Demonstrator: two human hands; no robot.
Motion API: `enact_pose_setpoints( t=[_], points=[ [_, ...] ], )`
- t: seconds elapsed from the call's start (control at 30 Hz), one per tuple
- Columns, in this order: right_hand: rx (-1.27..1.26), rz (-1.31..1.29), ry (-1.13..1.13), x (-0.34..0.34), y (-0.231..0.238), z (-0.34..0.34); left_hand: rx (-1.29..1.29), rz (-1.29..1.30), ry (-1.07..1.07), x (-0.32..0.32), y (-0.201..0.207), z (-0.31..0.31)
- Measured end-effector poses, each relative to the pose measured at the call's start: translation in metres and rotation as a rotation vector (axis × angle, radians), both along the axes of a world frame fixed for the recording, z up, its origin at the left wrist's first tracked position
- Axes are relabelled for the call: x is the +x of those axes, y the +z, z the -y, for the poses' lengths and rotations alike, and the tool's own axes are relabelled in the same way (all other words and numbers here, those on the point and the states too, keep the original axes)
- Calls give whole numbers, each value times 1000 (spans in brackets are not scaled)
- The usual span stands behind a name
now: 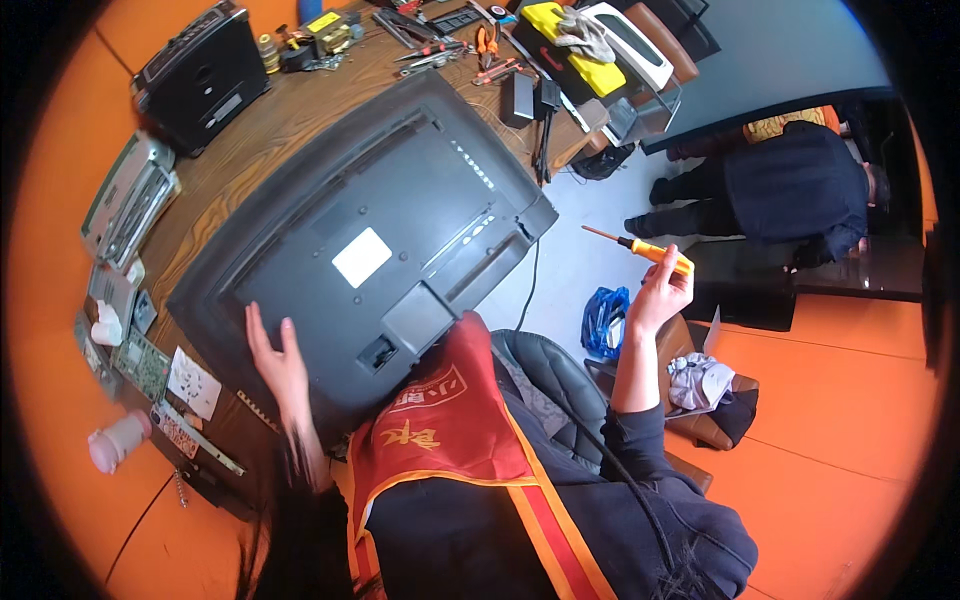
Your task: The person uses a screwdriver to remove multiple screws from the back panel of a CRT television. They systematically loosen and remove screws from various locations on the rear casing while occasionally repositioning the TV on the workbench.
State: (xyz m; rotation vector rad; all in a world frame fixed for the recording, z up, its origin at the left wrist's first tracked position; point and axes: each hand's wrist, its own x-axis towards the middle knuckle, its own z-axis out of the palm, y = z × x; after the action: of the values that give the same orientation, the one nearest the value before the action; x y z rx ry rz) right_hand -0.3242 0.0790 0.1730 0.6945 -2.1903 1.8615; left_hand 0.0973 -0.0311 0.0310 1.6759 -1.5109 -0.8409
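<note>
Under the open fingers of your left hand (281,374) lies the television (400,225), probably heavy, stiff and smooth; better to take it by both side edges. Your right hand (662,298) has fingers pinching the screwdriver (648,252) handle.

We are seeing the television (310,285) lying on the table (305,108), and we are keeping our left hand (280,370) at its near left side. Right of the television, we are holding a screwdriver (655,253) in our right hand (662,297). Behind it, 1 case (203,85) is standing toward the left, and pliers (487,46) are lying toward the right. Left of it, 1 circuit board (142,366) is resting; far right, 1 person (795,185) is bending.
</note>
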Motion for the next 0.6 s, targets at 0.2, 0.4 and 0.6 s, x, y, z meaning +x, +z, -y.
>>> enact_pose_setpoints(
  t=[0.2,0.4,0.6],
  points=[
    [-2,168,35,-88,-32,26,201,182,52,-106,-7,9],
    [13,188,261,-138,-50,108,364,300,212,-171,-14,11],
    [22,227,570,-134,-81,201,424,264,413,-186,-4,-1]
  ],
)
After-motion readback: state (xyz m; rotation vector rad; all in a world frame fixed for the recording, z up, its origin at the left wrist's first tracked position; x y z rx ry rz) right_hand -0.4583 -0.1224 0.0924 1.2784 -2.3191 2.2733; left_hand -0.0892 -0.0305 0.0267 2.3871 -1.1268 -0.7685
